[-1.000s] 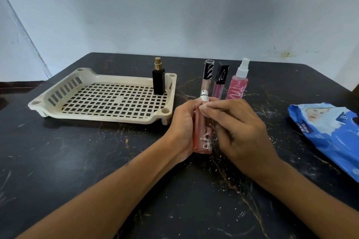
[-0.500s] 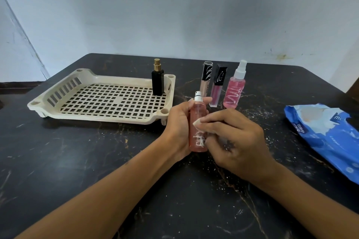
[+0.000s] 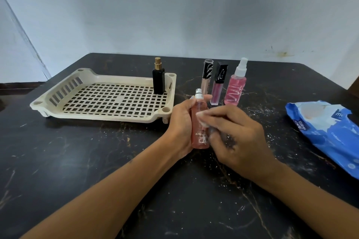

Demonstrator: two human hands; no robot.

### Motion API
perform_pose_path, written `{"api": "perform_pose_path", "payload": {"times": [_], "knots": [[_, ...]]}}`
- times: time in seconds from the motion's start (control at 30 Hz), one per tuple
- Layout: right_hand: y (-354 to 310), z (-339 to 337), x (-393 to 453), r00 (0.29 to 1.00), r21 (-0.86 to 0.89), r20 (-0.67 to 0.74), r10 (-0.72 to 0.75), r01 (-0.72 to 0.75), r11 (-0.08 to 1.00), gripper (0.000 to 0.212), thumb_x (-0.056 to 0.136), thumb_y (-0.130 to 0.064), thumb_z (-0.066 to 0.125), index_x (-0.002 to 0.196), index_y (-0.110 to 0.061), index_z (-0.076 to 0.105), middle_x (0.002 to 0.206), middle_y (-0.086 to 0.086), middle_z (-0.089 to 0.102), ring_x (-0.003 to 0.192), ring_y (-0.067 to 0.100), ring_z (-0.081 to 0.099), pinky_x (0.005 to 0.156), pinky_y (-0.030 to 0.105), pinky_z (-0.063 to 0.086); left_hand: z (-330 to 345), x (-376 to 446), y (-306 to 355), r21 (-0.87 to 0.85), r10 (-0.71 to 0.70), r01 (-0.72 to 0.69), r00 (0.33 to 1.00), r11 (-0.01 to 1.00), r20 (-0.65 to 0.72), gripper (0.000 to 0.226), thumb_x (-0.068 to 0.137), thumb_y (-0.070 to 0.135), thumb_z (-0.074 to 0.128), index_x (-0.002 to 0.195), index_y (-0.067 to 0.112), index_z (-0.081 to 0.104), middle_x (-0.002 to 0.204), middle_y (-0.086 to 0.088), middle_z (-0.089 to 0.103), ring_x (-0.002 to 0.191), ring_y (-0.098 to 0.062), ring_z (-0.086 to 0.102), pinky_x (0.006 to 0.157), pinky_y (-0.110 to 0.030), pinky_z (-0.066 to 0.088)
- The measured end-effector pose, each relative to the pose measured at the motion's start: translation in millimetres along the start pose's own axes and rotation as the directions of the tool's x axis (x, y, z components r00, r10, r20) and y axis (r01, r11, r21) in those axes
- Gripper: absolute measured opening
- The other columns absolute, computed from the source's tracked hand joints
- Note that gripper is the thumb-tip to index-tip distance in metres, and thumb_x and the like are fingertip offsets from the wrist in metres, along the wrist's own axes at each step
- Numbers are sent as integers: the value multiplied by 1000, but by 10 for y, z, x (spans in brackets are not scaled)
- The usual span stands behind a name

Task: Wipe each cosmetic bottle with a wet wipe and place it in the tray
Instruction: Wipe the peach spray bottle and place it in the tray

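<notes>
The tray [image 3: 58, 101] sat on the left with one black bottle [image 3: 159, 81] standing in its far corner. The left hand [image 3: 180, 124] was closed around a pink bottle [image 3: 200, 126], held up just above the table. The right hand [image 3: 237, 137] pinched a wipe [image 3: 202, 117] against it. To clean it well, turn the bottle slowly so the wipe rubs every side

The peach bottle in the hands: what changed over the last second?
The right hand slid its wet wipe from the cap down onto the body of the peach bottle, which the left hand keeps gripping upright. The tray, black bottle and three standing bottles stayed put.
</notes>
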State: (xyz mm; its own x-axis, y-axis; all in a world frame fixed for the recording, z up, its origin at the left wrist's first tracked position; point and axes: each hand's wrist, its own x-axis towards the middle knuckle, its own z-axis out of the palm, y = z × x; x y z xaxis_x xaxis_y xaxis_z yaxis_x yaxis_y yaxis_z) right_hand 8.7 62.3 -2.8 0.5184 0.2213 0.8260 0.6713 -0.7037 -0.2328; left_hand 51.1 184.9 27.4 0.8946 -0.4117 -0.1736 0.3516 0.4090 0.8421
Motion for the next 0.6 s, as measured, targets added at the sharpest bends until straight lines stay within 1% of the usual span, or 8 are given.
{"api": "perform_pose_path", "payload": {"times": [0.07,0.13,0.23,0.3,0.37,0.43,0.5,0.6], "knots": [[-72,-11,-22,996,58,47,-82,79,995,29,79,0,51,96,2,75,95,11,69,88,19,62,82,22,51,-14,10,-12,15,2,-2,1000,1000,-25,46,95,30,28,118,7,60,70,-4,52,59,-14,50,56,-26,44],[-96,-25,-39,995,109,42,-88,83,991,29,80,2,49,90,2,76,91,10,70,83,19,63,77,24,52,-20,25,-18,29,11,-9,999,1000,-52,46,96,30,28,118,8,60,72,-4,46,60,-14,44,55,-25,40],[-67,-32,-30,1000,100,-5,13,-13,995,29,86,-4,48,97,1,75,96,9,69,89,16,64,79,21,53,3,15,-8,-2,-12,12,1000,1000,-20,45,96,31,27,120,9,57,71,-6,54,59,-16,52,51,-21,48],[-66,-26,-34,1000,66,14,25,-26,998,31,85,-4,49,103,0,74,100,10,67,94,16,63,83,20,51,11,3,0,-17,-27,27,1000,999,-2,44,96,30,27,120,10,57,68,-7,58,58,-18,56,51,-22,49],[-82,-41,-56,998,77,57,-7,2,997,31,80,0,53,102,-1,74,100,10,66,95,17,62,82,23,52,9,-3,-7,19,-20,20,1000,1000,-15,42,97,30,28,116,10,59,64,-5,55,55,-15,53,50,-21,47],[-104,-78,-88,993,115,102,-52,40,993,29,75,4,59,98,-1,75,98,8,66,92,17,63,79,24,52,6,10,-18,67,12,-9,998,998,-55,44,97,30,28,115,9,61,68,-5,47,57,-13,45,54,-25,40],[-117,-109,-113,990,133,125,-69,52,990,28,72,6,64,96,-3,76,96,6,67,89,16,63,77,23,52,13,27,-29,65,34,-29,996,997,-82,44,98,29,27,115,7,62,69,-6,44,56,-12,40,55,-24,36],[-109,-117,-120,987,124,147,-58,40,991,29,71,3,72,98,-5,76,100,5,67,93,14,62,81,20,51,25,38,-28,36,34,-31,995,999,-97,44,98,28,28,116,5,61,70,-6,44,56,-12,40,56,-24,35]]}}
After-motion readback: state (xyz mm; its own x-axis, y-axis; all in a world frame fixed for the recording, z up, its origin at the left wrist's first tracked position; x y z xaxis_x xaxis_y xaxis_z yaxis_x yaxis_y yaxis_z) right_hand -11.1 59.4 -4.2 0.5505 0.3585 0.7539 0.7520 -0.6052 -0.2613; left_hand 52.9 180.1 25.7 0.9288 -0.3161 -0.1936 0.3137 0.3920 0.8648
